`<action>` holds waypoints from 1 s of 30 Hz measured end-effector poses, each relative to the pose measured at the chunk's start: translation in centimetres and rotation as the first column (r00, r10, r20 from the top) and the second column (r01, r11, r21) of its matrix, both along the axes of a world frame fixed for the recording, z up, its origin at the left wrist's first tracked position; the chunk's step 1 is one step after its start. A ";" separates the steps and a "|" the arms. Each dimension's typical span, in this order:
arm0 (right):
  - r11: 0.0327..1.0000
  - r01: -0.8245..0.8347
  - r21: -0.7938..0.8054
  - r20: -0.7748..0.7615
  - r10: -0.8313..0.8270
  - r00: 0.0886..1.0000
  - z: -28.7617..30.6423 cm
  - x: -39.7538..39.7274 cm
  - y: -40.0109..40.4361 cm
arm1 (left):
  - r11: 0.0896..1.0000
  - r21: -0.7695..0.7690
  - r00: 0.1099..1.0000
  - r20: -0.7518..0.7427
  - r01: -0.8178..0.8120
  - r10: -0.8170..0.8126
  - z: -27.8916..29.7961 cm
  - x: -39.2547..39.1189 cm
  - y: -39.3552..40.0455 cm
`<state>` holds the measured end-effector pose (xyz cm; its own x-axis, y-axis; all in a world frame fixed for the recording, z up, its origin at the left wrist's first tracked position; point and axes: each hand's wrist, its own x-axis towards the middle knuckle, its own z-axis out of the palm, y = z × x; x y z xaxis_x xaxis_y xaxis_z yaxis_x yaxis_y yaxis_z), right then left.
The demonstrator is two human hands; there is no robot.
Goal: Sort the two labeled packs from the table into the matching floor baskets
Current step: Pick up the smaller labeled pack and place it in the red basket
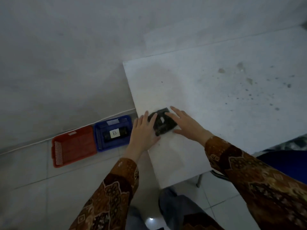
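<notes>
A dark pack [163, 123] with a small white label lies on the white table [216, 90] near its left edge. My left hand [143, 133] rests on the pack's left side with fingers spread. From the right, my right hand [184, 123] lies flat on the pack, its fingers over the top. Neither hand has lifted it. On the floor to the left stands a blue basket [99, 131] holding another dark pack [115, 133] labelled B. A red basket [73, 145] sits beside the blue one, with nothing visible in it.
A white cable [33, 144] runs along the floor by the wall behind the baskets. My legs [176, 208] are below the table's near corner. A blue seat [282, 161] and a table leg [199, 180] are at the right. The table surface has dark specks at the far right.
</notes>
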<state>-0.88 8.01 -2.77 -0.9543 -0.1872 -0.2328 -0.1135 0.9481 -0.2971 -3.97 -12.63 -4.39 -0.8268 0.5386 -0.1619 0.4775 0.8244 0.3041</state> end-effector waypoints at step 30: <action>0.820 -0.013 -0.572 0.287 0.215 0.933 14.1 -7.0 4.7 | 0.512 0.697 0.838 0.538 -0.502 0.091 12.9 -2.7 2.7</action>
